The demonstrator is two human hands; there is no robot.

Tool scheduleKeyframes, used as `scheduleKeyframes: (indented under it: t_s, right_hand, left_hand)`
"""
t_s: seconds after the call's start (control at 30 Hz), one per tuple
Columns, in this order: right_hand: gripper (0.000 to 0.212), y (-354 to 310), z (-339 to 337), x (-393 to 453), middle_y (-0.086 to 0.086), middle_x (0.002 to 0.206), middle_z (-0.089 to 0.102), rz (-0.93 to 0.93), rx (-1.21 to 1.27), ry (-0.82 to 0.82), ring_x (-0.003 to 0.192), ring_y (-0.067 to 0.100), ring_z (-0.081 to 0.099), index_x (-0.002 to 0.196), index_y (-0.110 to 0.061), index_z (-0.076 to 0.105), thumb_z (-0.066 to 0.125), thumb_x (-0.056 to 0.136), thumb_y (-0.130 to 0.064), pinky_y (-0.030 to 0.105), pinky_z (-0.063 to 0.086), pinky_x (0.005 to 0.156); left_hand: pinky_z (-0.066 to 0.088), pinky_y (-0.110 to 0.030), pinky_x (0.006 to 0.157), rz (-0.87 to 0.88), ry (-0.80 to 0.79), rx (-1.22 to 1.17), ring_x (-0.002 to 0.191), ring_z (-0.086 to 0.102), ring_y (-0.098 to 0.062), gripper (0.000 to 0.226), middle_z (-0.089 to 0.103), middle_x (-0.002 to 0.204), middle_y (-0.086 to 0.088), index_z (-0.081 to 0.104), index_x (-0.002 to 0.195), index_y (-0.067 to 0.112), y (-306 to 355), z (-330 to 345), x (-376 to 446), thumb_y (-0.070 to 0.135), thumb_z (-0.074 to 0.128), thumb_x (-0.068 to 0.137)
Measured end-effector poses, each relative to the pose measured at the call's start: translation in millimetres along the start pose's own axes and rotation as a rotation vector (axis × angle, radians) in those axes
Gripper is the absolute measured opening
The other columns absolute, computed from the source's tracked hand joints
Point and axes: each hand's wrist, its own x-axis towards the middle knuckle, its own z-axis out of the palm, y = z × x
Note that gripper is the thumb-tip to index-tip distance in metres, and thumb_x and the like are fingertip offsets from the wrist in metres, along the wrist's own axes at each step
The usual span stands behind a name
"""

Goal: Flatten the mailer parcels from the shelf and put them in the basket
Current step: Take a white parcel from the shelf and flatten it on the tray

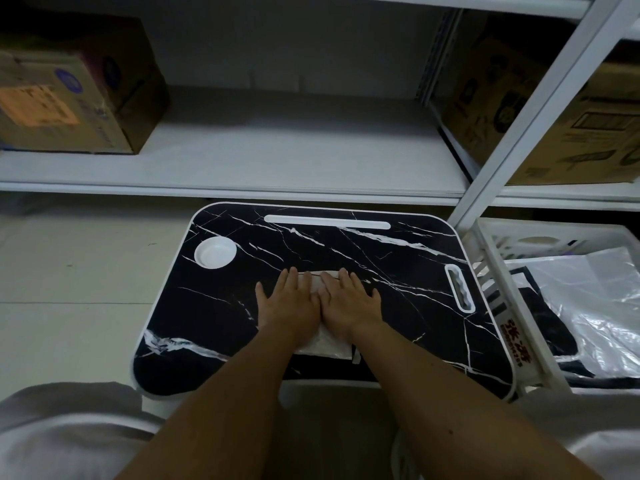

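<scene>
Head view: I note the left hand (pixel 289 301) and right hand (pixel 349 301) spread flat, side by side, pressing a small white mailer parcel (pixel 325 342) on the marble-pattern lap desk (pixel 398 271). The basket (pixel 498 271) stands just right, holding flattened mailers. Risk, in my judgement: trapped air re-inflates the parcel when pressure lifts.

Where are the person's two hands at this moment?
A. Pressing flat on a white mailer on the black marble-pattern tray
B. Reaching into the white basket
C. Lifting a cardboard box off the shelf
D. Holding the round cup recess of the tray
A: the left hand and right hand lie side by side, fingers straight, on the white mailer on the black tray.
</scene>
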Motion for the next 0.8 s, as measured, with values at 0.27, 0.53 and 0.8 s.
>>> scheduleKeyframes:
  t_s: [0.27,0.53,0.8]
  right_hand:
    - [0.044,-21,-6,-28,0.009,0.141,0.039,-0.019,-0.227,0.415,0.130,0.026,0.035,0.140,-0.019,0.035,0.042,0.100,-0.035,0.045,0.032,0.103]
    - [0.042,-14,15,-64,0.007,0.142,0.045,-0.221,-0.078,0.334,0.134,0.026,0.040,0.137,-0.012,0.045,0.046,0.096,-0.025,0.045,0.036,0.102]
    - [0.055,3,30,-73,-0.004,0.163,-0.008,-0.162,-0.194,0.175,0.149,0.019,-0.009,0.155,-0.028,0.002,0.015,0.104,-0.044,0.059,0.004,0.116]
  left_hand:
    - [0.035,-0.044,0.105,0.085,0.219,0.358,0.124,0.042,-0.024,0.038,0.046,0.133,-0.008,0.051,0.128,0.020,17,-29,-19,0.038,0.039,0.097]
    - [0.012,-0.054,0.116,0.273,-0.007,0.247,0.148,0.008,-0.022,0.055,0.009,0.160,-0.005,0.013,0.152,0.022,-11,-20,-49,0.043,0.018,0.102]
    - [0.004,-0.057,0.116,0.164,-0.008,0.287,0.147,-0.012,-0.025,0.059,-0.020,0.158,-0.006,-0.014,0.151,0.025,-19,10,-66,0.048,0.005,0.100]
